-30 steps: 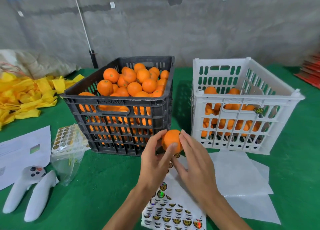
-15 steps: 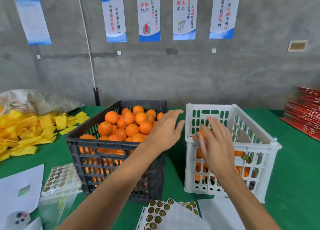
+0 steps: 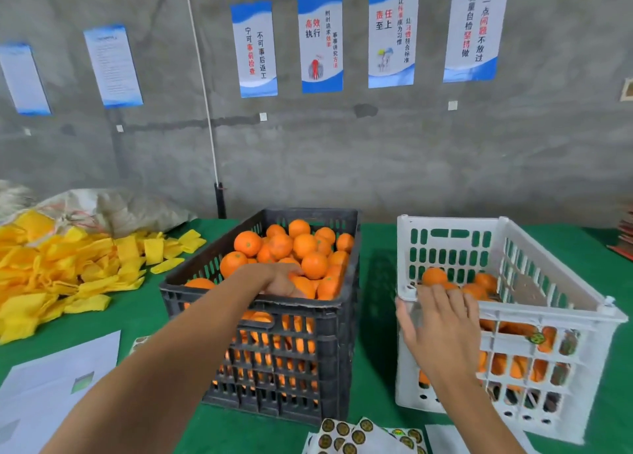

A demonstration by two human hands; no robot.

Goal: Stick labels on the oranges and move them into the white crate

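Left hand (image 3: 279,280): in the black crate (image 3: 308,320), fingers curled down onto the piled oranges (image 3: 301,248); whether it grips one cannot be told.
Right hand (image 3: 442,327): fingers straight and spread, holding nothing, at the near rim of the white crate (image 3: 548,313).
White crate contents: oranges, one (image 3: 434,276) just beyond the fingertips.
Label sheets (image 3: 363,434): round stickers, print unreadable, near table edge.
Wall posters (image 3: 322,40): Chinese text, including 高效执行.

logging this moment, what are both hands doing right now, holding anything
Left hand: in the black crate, fingers curled onto an orange; a full grip cannot be told.
Right hand: open, empty, at the white crate rim.
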